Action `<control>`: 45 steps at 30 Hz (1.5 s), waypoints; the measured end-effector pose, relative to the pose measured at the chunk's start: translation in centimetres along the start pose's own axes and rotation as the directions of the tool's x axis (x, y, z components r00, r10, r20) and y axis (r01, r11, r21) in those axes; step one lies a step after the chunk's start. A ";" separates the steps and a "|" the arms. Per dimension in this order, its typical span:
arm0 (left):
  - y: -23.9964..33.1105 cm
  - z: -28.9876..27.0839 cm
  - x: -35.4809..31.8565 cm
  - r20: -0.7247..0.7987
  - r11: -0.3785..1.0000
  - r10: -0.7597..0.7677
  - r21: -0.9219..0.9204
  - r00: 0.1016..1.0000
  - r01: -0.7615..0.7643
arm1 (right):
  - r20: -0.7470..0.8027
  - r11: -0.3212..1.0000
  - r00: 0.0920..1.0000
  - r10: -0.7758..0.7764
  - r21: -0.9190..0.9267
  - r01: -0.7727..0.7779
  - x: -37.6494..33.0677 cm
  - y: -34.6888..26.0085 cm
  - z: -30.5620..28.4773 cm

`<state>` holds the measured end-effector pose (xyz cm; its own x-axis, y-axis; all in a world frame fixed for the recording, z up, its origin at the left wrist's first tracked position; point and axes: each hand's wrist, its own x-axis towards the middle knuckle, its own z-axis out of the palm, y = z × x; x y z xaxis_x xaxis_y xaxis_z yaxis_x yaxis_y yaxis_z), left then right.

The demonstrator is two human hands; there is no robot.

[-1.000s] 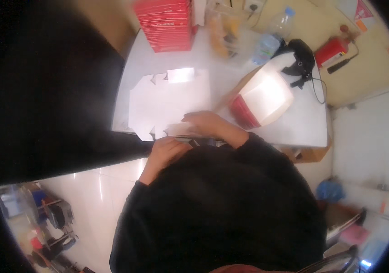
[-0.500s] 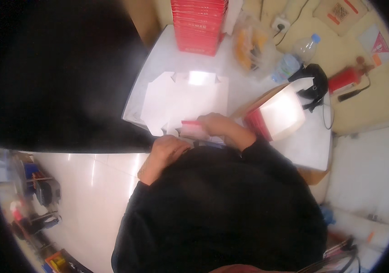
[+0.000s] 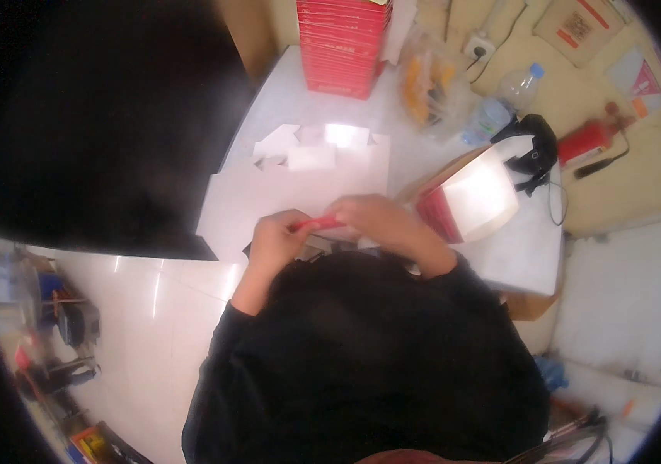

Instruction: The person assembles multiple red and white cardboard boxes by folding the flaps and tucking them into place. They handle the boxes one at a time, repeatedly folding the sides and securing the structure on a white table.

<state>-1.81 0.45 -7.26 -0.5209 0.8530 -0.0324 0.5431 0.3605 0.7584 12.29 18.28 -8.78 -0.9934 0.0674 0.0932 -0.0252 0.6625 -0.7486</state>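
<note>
A flat white cardboard box blank [image 3: 346,176] with notched edges lies on the table in front of me. Its near edge is bent up between my hands, and a strip of red outer side shows there. My left hand [image 3: 276,241] is closed, fingertips pinching the left end of that red flap. From the other side my right hand [image 3: 381,220] grips the flap, its fingers curled and partly blurred. To the right stands an open carton [image 3: 440,213], red outside and white inside, apart from both hands.
A tall stack of red flat cartons [image 3: 342,54] stands at the back of the white table [image 3: 269,100]. Beside it are a clear bag with yellow contents [image 3: 427,81], a blue-capped plastic bottle [image 3: 520,87] and a black strapped item [image 3: 535,143]. A red fire extinguisher [image 3: 584,143] is by the wall.
My left hand has moved up and now pinches the red flap together with my right hand. At the blank's far left, a smaller flap stands out differently; the blank has shifted a little.
</note>
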 end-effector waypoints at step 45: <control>6.8 -0.7 -2.1 -0.142 0.212 -0.222 -0.973 0.965 -0.095 | -0.521 0.887 0.719 -0.459 -0.226 0.403 -1.4 -8.2 -0.7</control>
<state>2.49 0.87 -1.58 -0.7168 0.6891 -0.1069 -0.4758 -0.3713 0.7974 13.94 13.27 -2.25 -0.6442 0.1331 0.7532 -0.3968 0.7837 -0.4779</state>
